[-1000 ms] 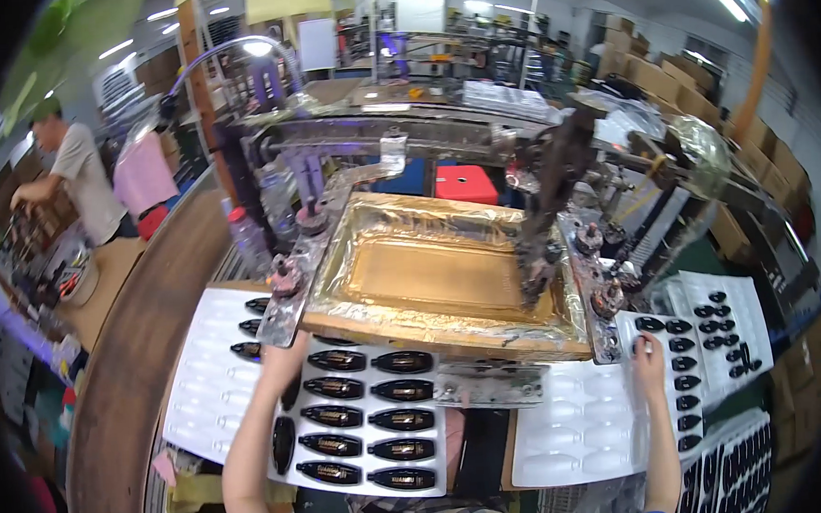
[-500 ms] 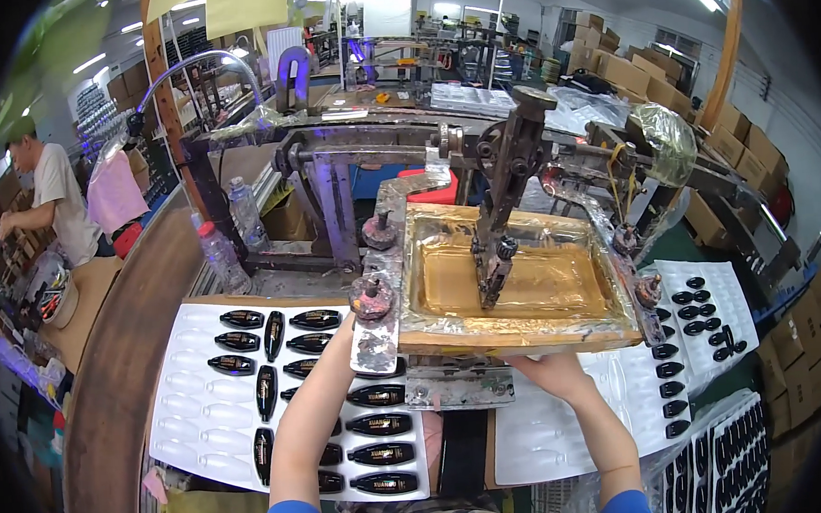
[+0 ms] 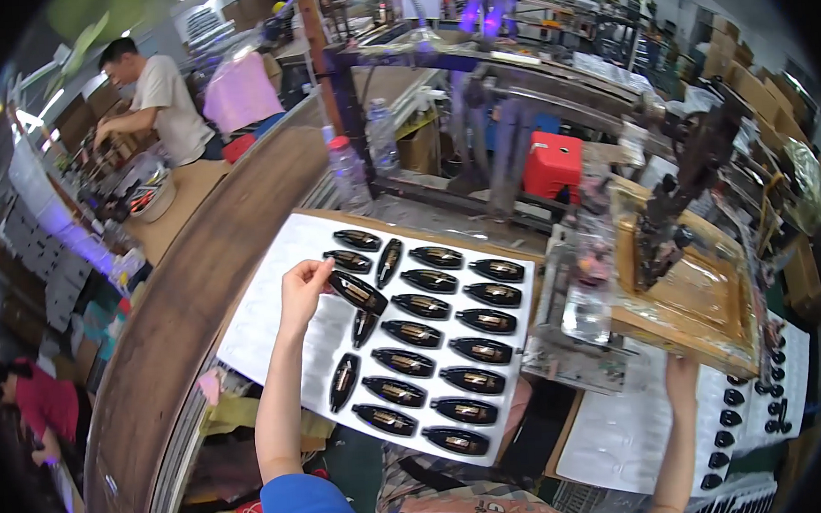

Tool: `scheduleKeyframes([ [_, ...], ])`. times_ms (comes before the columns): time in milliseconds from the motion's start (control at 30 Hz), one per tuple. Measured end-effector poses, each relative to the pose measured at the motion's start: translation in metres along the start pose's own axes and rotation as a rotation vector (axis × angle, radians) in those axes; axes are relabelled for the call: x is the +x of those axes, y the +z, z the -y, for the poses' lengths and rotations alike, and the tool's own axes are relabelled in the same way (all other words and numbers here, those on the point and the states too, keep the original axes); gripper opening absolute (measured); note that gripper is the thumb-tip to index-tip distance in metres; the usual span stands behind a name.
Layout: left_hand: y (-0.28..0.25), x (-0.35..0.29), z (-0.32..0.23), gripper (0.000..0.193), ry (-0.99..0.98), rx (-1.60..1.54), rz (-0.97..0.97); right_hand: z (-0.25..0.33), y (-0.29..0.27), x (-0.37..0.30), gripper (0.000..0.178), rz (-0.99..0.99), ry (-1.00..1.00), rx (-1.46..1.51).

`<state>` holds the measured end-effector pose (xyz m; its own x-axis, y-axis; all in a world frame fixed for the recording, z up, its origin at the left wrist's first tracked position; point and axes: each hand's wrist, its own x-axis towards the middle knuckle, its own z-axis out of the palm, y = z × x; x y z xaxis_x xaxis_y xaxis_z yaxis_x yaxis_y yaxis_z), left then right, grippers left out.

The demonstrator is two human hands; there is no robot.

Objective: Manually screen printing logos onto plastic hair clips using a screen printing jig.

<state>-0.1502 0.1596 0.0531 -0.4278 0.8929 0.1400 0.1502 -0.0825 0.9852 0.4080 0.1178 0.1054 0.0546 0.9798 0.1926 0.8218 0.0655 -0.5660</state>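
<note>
My left hand pinches one end of a glossy black bottle-shaped piece with gold print. It holds the piece over the white moulded tray on the left. Rows of similar black pieces lie on that tray, a few turned crosswise at its left. My right hand is at the near edge of the wood-framed printing screen, its fingers mostly hidden below the frame. Beneath that hand lies another white tray, with black pieces along its right side.
The printing machine's metal arm rises over the screen. A red stool stands behind. Bottles stand beyond the left tray, beside a curved brown worktop. A person works at the far left, another at lower left.
The view has swung left. My left hand has come out from beside the screen and now holds a black piece over the left tray. The right hand stays by the frame's near edge.
</note>
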Motion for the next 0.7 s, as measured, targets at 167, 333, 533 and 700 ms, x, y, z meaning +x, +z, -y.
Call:
scheduleKeyframes([
  [167,-0.065,0.004,0.047,0.029,-0.086,0.161,-0.186,-0.048,-0.005,0.03,0.029,-0.106,0.048,-0.193],
  [333,-0.084,0.009,0.081,0.033,-0.159,0.382,-0.236,-0.124,-0.02,0.052,0.032,-0.159,0.051,-0.306],
  [533,-0.07,0.012,0.091,0.029,-0.075,0.71,-0.199,-0.36,-0.041,0.054,0.036,-0.244,0.102,-0.392],
  [700,-0.047,-0.011,0.031,0.024,0.167,0.926,-0.341,-0.264,-0.027,0.069,0.062,-0.115,0.429,-0.656],
])
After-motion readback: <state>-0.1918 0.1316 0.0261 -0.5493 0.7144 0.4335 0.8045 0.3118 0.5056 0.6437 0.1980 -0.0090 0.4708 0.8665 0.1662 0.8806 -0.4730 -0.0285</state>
